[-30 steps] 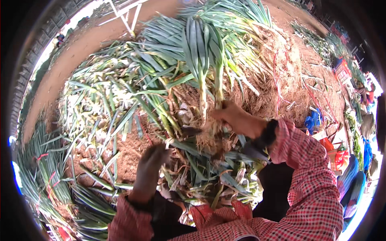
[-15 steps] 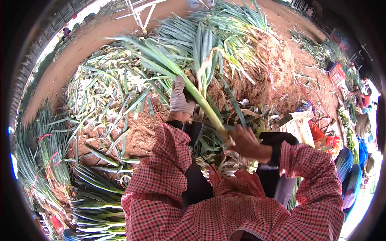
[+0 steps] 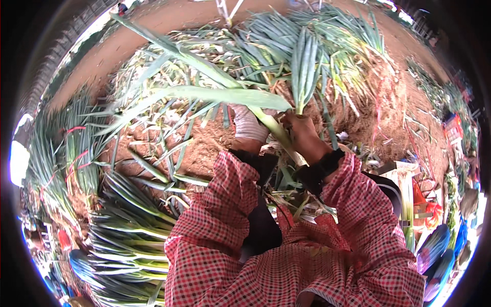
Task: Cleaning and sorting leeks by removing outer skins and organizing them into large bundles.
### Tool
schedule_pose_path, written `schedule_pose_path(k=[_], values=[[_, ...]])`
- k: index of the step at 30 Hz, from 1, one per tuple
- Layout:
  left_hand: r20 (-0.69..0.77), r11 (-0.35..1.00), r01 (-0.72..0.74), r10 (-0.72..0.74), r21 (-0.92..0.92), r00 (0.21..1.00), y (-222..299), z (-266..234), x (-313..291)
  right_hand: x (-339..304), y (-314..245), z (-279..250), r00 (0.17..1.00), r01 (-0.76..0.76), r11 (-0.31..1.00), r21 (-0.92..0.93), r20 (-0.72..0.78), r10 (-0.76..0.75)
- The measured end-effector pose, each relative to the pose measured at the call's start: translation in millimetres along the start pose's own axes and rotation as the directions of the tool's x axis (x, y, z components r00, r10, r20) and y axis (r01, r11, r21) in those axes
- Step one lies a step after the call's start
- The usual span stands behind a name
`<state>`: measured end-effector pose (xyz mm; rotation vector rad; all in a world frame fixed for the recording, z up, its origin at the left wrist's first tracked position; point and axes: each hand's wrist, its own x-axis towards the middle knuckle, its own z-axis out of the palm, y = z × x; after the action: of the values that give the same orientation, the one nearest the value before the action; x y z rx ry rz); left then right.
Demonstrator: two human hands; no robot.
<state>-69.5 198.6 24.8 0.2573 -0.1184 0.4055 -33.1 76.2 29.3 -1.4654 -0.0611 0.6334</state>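
My left hand (image 3: 249, 124), in a pale striped glove, is closed around a long green onion (image 3: 202, 64) whose leaves point to the far left. The stalk slants down between my hands toward my lap. My bare right hand (image 3: 303, 135) is beside the stalk with its fingers curled at the base of a broad loose leaf (image 3: 225, 95), which stretches away to the left across the glove. My fingertips are partly hidden there. Just beyond my right hand, another green onion (image 3: 304, 71) stands out at the front of a large heap.
The heap of green onions (image 3: 271, 43) lies ahead, roots toward the right. Stripped leaves (image 3: 153, 97) litter the soil to the left. Neatly laid green onions (image 3: 133, 240) are at my near left, with tied bundles (image 3: 76, 153) farther out. A cardboard box (image 3: 399, 169) stands at right.
My right hand has moved up from the stalk's lower end to near my left hand. A broad leaf now hangs apart from the stalk. The whole view has shifted somewhat.
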Motion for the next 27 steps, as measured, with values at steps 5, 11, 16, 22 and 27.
schedule_pose_path(k=[5,11,16,22,27], values=[[0.083,0.988,-0.135,0.129,0.070,0.988,31,-41,-6,0,16,3,0.278,0.957,0.106,-0.269,0.756,-0.593],[-0.142,0.263,-0.008,0.546,0.965,0.826,2,-134,-3,-1,41,37,0.916,0.159,0.904,-0.397,0.400,0.014],[-0.350,0.697,-0.289,0.620,0.656,0.702,27,-115,11,32,91,20,0.920,0.385,0.816,-0.431,0.245,-0.305],[-0.401,0.625,-0.661,0.778,0.415,0.483,108,-73,-9,25,138,-75,0.851,0.423,0.771,-0.476,0.501,-0.158],[-0.467,0.577,-0.553,0.815,0.601,0.342,119,-56,-16,2,126,-96,0.784,0.621,0.304,-0.723,0.560,-0.269]])
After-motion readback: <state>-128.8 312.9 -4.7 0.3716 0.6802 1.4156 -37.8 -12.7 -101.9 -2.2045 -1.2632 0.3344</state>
